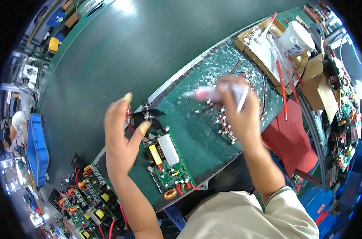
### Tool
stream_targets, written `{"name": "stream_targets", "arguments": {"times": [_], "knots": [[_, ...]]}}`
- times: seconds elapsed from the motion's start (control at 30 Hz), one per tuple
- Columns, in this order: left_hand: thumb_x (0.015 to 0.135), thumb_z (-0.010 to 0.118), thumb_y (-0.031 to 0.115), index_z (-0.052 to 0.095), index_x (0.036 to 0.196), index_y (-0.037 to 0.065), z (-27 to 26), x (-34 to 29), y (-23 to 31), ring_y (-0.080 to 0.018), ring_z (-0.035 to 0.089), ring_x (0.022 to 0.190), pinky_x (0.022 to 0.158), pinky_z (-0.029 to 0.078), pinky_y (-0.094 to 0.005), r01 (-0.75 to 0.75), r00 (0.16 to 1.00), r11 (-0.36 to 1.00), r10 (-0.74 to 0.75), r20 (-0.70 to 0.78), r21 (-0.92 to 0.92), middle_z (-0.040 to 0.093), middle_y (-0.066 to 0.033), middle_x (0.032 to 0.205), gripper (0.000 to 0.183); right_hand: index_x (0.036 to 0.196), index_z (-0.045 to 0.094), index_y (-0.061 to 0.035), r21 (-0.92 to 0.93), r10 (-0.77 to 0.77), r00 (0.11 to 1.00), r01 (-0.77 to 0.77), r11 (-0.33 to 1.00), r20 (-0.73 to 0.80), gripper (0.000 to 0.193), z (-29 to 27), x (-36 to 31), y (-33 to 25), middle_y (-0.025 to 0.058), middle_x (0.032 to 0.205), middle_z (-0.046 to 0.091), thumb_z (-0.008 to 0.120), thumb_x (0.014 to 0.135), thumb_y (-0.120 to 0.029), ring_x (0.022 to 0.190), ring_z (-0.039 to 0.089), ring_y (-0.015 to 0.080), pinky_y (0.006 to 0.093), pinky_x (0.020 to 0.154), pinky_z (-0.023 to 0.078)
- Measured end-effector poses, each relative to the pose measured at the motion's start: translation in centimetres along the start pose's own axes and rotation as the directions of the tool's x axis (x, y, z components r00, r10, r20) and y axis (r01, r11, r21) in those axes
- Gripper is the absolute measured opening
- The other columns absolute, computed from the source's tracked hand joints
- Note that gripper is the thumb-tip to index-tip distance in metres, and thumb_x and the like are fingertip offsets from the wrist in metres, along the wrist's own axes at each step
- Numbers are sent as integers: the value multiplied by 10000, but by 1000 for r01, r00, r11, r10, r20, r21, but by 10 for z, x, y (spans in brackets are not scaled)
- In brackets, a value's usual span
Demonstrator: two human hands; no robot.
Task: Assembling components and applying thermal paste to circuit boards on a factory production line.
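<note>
A green circuit board (181, 167) lies on the worktop in front of me, carrying a white block, a yellow-wrapped part and a copper coil. At its far end is a black panel (154, 113) with metal fittings. My left hand (121, 131) is open there, thumb and forefinger spread on either side of the panel's left part; whether they touch it I cannot tell. Yellowish coverings show on those fingertips. Further right, my right hand (240, 103) is closed around a whitish squeeze bottle (207, 93) with a pink-red band, its pale tip pointing left. Motion blurs the bottle.
Small wired connectors (225, 126) lie scattered beneath my right hand. A cardboard tray (264, 51) with red sticks and a white tub (297, 39) stand at the far right. Red sheet material (292, 137) lies nearer. More populated boards (89, 195) crowd the lower left.
</note>
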State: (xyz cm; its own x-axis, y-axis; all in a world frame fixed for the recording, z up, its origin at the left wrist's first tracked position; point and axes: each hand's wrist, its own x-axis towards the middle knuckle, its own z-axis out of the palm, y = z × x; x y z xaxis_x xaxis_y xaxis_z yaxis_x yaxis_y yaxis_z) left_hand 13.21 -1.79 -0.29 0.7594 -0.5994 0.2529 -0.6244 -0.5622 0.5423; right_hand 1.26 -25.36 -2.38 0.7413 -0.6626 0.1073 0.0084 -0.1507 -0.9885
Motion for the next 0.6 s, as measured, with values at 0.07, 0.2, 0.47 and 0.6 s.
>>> {"name": "stream_targets", "arguments": {"times": [0.07, 0.2, 0.47, 0.6], "knots": [[805, 754, 32, 562, 1375, 59, -5, 9, 1, -252, 557, 1222, 1049, 418, -349, 86, 993, 990, -76, 86, -110, 581, -116, 1326, 602, 1113, 636, 55, -74, 96, 995, -98, 992, -27, 231, -14, 48, 1, 99, 923, 692, 647, 951, -110, 725, 668, 139, 263, 660, 558], [842, 718, 40, 658, 1231, 41, -4, 15, -8, -263, 628, 1040, 926, 483, -336, 53, 997, 984, -43, 63, -171, 603, -110, 1219, 394, 1209, 577, 95, -372, 178, 978, -126, 919, 108, 411, -45, 110, 38, 150, 974, 693, 695, 921, -174, 810, 691, 210, 322, 772, 568], [892, 682, 119, 721, 1110, 42, 0, 18, -26, -294, 655, 985, 896, 496, -355, 15, 1000, 989, -12, 19, -146, 635, -134, 1169, 235, 878, 709, 21, -543, 173, 884, 104, 833, 434, 230, -55, -63, -26, 118, 769, 703, 677, 919, -203, 686, 650, 141, 317, 643, 515], [900, 671, 122, 722, 1107, 45, 4, 23, -23, -298, 647, 1011, 894, 493, -357, 29, 998, 990, -20, 61, -138, 641, -137, 1139, 227, 954, 696, -8, -697, 435, 671, 173, 696, 601, 320, -52, -165, 26, 171, 798, 696, 759, 849, -304, 780, 686, 366, 440, 682, 534]]}}
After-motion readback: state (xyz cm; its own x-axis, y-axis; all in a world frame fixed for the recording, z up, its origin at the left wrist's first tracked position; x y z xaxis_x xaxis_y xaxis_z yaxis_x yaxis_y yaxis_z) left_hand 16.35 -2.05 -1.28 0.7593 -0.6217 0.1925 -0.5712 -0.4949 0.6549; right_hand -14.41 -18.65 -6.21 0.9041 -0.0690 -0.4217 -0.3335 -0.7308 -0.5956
